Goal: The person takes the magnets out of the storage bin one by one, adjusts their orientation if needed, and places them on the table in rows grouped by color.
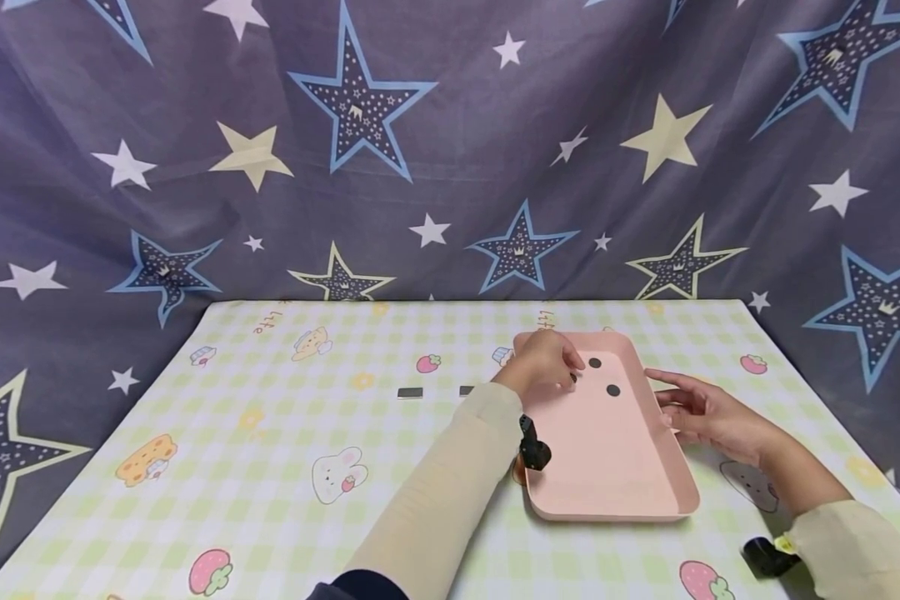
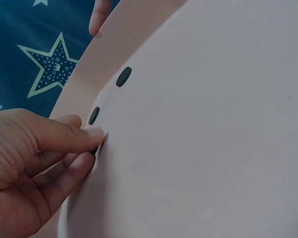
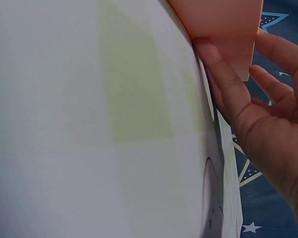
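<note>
Clock bearings are read from the tray's middle in the head view, 12 being the far side.

1. Tray (image 1: 600, 475), pink, rectangular, rounded corners, raised walls. Lies flat towards 2 to 3 o'clock of the worktop (image 1: 277, 517), long sides running away from the person.
2. Black disc (image 1: 595, 363), flat, on the tray floor at 12 o'clock.
3. Second black disc (image 1: 613, 390), matching, between 12 and 1 o'clock, near the first, not touching.
4. Left hand (image 1: 546, 363), inside the tray between 10 and 11 o'clock. Fingers narrow: thumb and forefinger pinch a small dark piece (image 2: 94, 150) at the tray floor, its shape mostly hidden.
5. Right hand (image 1: 708, 415), outside the tray at about 3 o'clock. Fingers spread wide, tips touching the outer wall; thumb against the wall low down.
6. Dark rectangular piece (image 1: 410, 393), flat on the worktop, well apart from the tray, between 9 and 10 o'clock.
7. Second rectangular piece (image 1: 466, 390), same bearing, nearer the tray, partly covered by the left sleeve (image 1: 450, 483).
8. Cover: green-and-white checked cloth, printed with strawberries and animals.
9. Backdrop: dark star-patterned curtain (image 1: 457, 142).
</note>
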### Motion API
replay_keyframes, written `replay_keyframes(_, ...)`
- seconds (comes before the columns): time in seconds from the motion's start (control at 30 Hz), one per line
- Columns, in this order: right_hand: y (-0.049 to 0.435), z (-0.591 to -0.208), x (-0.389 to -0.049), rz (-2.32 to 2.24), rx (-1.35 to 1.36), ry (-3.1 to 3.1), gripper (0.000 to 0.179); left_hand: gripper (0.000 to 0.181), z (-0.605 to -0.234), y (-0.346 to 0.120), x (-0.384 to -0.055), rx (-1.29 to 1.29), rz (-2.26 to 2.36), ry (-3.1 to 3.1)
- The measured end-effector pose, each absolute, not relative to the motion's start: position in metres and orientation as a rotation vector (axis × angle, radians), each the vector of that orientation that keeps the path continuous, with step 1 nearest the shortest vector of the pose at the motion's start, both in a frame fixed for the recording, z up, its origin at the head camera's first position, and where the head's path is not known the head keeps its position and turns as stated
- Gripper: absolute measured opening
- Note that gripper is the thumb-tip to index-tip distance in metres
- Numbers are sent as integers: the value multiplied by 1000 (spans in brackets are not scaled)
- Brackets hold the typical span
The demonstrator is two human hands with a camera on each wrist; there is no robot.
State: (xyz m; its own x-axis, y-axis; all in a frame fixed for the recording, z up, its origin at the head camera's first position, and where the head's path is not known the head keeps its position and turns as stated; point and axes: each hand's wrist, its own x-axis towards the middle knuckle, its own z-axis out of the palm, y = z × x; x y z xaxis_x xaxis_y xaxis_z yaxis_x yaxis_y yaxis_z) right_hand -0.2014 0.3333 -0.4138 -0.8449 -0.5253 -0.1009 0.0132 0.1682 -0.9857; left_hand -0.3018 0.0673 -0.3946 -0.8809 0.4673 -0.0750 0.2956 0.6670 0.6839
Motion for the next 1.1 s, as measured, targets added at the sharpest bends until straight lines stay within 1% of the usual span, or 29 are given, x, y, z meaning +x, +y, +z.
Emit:
replay_keyframes(0.27,333,-413,-201,-1716,-481,2034,64,29,-402,67,-302,613,1159,2557)
replay_keyframes(0.53,333,-412,-201,-1711,-476,2043,64,24,-403,68,-304,746,1031,2607)
replay_keyframes(0.67,333,-412,-201,-1703,-468,2056,65,20,-404,69,-305,859,988,2593)
replay_keyframes(0.8,332,-412,-201,-1700,-459,2062,65,18,-407,69,-306,945,1010,2551)
replay_keyframes(1.1,333,-413,-200,-1713,-468,2040,64,18,-411,71,-302,898,1252,2395)
